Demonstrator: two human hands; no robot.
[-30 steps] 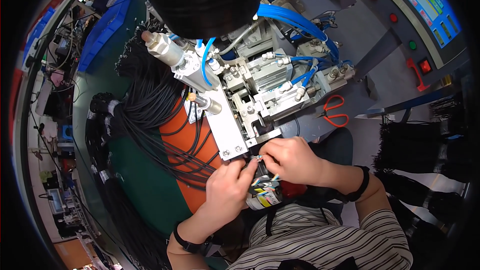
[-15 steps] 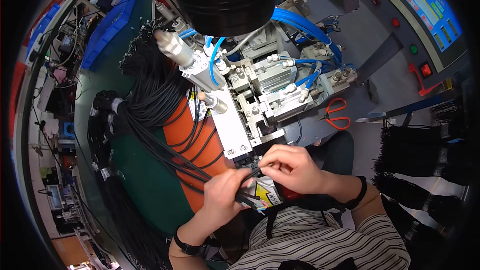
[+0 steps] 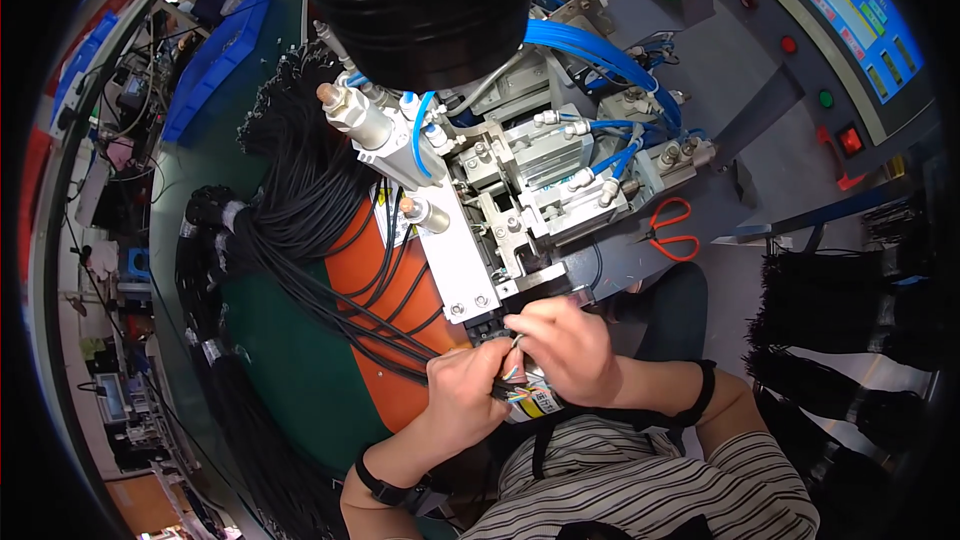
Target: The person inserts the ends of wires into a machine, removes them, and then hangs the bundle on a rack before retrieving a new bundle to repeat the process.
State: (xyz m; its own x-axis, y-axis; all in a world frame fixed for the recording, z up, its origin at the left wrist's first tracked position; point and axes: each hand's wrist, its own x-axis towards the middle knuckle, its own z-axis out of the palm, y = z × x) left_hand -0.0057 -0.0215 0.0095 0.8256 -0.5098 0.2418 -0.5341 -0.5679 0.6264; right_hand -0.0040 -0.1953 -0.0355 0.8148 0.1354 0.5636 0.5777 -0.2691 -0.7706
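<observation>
Several black cables run from the left into my left hand, which is closed around their ends. Thin coloured wires poke out of the cable ends below that hand. Close beside it, my right hand pinches at a thin cable end, fingertips almost touching the left hand's. Both hands are just in front of the metal machine's white plate and its dark clamp block. A silver block with a yellow label lies partly hidden beneath my hands.
A heap of black cables covers the green-and-orange table at left. The machine with cylinders and blue air tubes fills the middle. Red-handled scissors lie right of it. A screen panel stands far right; cable bundles hang below it.
Both hands have drawn closer together, the left shifting slightly right and the right slightly left and down. More of the coloured wires show between them. The machine's tall cylinder appears sharper now.
</observation>
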